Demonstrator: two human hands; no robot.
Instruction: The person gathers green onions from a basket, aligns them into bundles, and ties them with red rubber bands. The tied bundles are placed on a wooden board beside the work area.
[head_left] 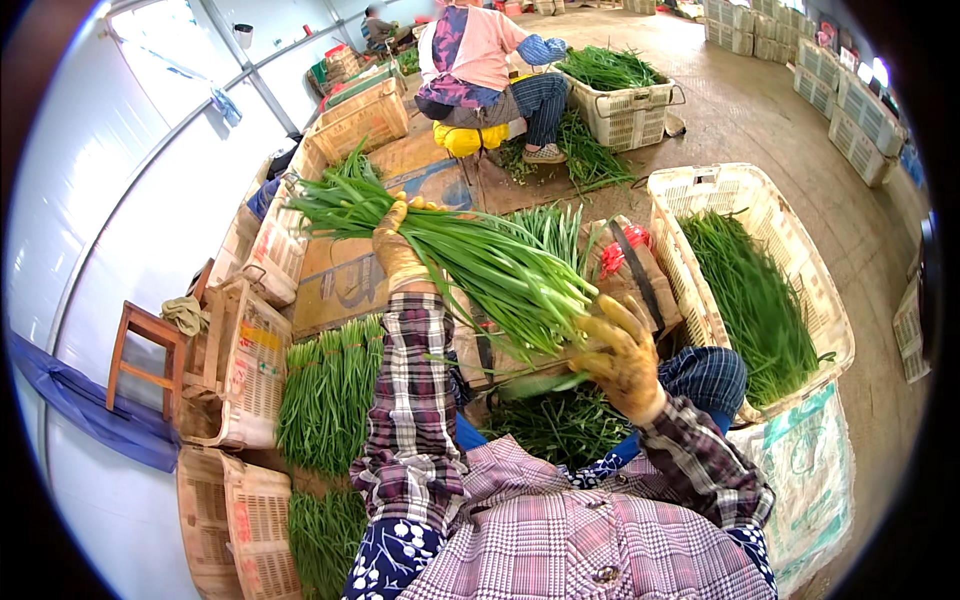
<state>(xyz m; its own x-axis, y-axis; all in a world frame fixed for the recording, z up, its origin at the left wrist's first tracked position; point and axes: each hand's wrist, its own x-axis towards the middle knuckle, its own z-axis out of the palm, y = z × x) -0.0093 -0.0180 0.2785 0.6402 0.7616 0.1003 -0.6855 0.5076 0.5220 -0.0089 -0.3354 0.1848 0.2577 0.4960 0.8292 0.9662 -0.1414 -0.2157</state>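
Note:
A large bunch of garlic chives point(490, 265) lies slantwise in front of me, leaf tips at the upper left and pale stem ends at the lower right. My left hand point(398, 245), in a stained yellow glove, is closed around its leafy part. At the stem ends is my right hand point(622, 360), gloved too, with its fingers stretched and apart. A blurred loose leaf point(550, 383) hangs by its thumb. Beneath the bunch, a brown padded surface point(640, 270) carries red ties point(624, 250) and a dark strap. Loose trimmings point(560, 425) lie below, near my lap.
On my right stands a cream plastic crate point(700, 290) of loose chives, with a white plastic sack point(800, 480) near it. Tied bundles point(330, 390) stand at my left beside crates point(255, 370) and a wooden stool point(145, 350). Ahead, a co-worker point(490, 70) sits near another filled crate point(625, 110).

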